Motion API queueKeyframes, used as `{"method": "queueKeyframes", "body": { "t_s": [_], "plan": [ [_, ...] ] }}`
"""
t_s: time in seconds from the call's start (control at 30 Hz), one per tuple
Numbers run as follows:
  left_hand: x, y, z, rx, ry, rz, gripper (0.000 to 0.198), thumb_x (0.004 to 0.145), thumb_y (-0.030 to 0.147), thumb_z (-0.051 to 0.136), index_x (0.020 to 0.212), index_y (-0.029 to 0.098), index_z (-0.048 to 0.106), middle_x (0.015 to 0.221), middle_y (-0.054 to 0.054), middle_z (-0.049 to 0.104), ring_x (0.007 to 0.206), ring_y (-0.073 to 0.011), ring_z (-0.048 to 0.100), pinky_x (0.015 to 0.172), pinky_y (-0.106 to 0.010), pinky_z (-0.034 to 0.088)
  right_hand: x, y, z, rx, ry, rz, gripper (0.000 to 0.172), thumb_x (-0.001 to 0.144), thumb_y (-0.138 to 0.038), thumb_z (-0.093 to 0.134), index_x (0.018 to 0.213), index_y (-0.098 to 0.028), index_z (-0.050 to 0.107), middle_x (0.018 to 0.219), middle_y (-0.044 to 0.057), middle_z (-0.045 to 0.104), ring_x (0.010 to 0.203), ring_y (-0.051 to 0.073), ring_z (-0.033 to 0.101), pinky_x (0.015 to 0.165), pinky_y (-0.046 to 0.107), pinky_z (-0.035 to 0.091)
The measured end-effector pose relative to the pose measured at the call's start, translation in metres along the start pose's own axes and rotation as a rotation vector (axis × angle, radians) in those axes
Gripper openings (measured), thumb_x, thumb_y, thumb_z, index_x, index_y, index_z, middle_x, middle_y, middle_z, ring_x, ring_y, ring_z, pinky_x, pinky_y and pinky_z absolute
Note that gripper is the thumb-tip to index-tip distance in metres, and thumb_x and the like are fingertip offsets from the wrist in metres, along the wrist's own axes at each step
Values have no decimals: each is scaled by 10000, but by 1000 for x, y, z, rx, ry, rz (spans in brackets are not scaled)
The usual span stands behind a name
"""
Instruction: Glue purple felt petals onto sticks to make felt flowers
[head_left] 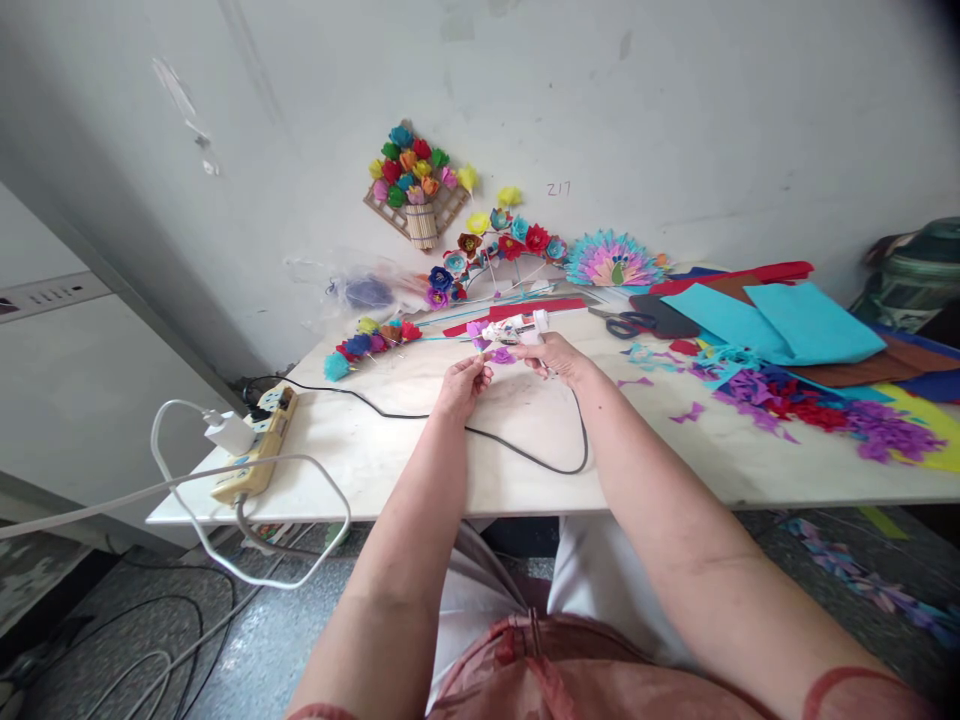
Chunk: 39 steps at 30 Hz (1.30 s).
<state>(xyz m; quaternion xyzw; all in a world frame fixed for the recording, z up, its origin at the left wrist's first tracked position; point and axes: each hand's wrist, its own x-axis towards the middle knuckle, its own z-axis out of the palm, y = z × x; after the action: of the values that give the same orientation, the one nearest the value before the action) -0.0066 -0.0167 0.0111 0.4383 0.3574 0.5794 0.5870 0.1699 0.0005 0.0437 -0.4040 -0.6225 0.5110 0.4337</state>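
Over the middle of the table, my right hand (556, 358) is closed around the handle of a white hot glue gun (517, 327), its nozzle pointing left. Just left of it, my left hand (466, 385) is closed in a pinch with the fingertips close to the gun. A purple paper petal (501, 356) shows between the two hands, at the left fingertips. Another purple paper piece (476, 333) sits beside the nozzle; I cannot tell whether it is attached. A black cord (525, 462) loops below my hands across the tabletop.
Paper flowers (367, 343) lie left, more (510, 243) by the wall. Scissors (628, 323), blue paper sheets (814, 320) and a heap of cut petals (817, 405) are on the right. A power strip (259, 450) with a white cable stands at the table's left edge.
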Motion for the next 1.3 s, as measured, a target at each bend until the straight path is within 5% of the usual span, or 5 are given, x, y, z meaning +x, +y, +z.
{"method": "queueKeyframes", "body": {
  "t_s": [0.43, 1.3],
  "plan": [
    [0, 0, 0, -26, -34, 0, 217, 710, 255, 640, 849, 89, 620, 527, 6, 513, 448, -42, 417, 407, -163, 265, -1, -3, -2, 42, 17, 40, 342, 573, -390, 740, 638, -139, 517, 417, -56, 453, 297, 29, 320, 285, 181, 208],
    [1, -2, 3, 120, 10, 108, 366, 603, 385, 718, 827, 116, 612, 506, 22, 529, 416, -40, 412, 424, -190, 256, 4, -5, -10, 276, 248, -31, 297, 565, -350, 737, 654, -130, 558, 428, -54, 463, 290, 38, 345, 282, 189, 252]
  ]
}}
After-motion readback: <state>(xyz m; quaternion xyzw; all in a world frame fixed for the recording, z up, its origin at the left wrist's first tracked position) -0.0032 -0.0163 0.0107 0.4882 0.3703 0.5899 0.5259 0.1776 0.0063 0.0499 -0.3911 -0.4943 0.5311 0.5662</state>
